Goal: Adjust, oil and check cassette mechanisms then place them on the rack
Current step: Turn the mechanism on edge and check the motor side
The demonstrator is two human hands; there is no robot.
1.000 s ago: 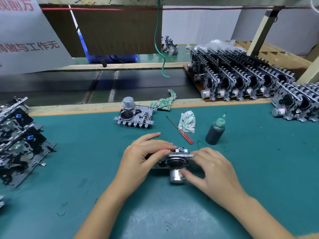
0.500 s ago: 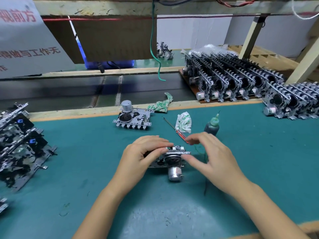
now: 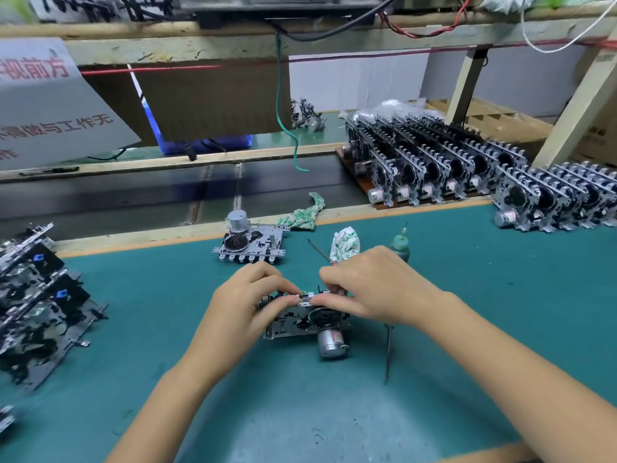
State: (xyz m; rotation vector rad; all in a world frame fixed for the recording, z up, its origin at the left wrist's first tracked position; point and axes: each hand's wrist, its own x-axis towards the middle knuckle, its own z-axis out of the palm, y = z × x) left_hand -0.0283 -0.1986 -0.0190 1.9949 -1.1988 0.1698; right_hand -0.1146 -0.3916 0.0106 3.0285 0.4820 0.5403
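Note:
A metal cassette mechanism (image 3: 300, 324) with a silver motor (image 3: 330, 342) at its near side stands on the green mat (image 3: 484, 312). My left hand (image 3: 247, 302) grips its left end, fingers curled over the top edge. My right hand (image 3: 370, 285) pinches the top edge at the middle right, above the black flywheel. A second mechanism (image 3: 250, 243) lies flat further back. Several finished mechanisms stand in rows on the rack (image 3: 430, 168) at the back right.
A green-capped oil bottle (image 3: 400, 245), a red-handled screwdriver (image 3: 319, 250) and a crumpled cloth (image 3: 344, 243) lie behind my right hand. A thin metal tool (image 3: 388, 352) lies under my right wrist. A pile of mechanisms (image 3: 36, 295) fills the left edge. A black conveyor belt (image 3: 133, 192) runs behind.
My right hand has risen from the motor side to the mechanism's top edge and now pinches it. The left hand keeps its grip. The camera has tilted upward.

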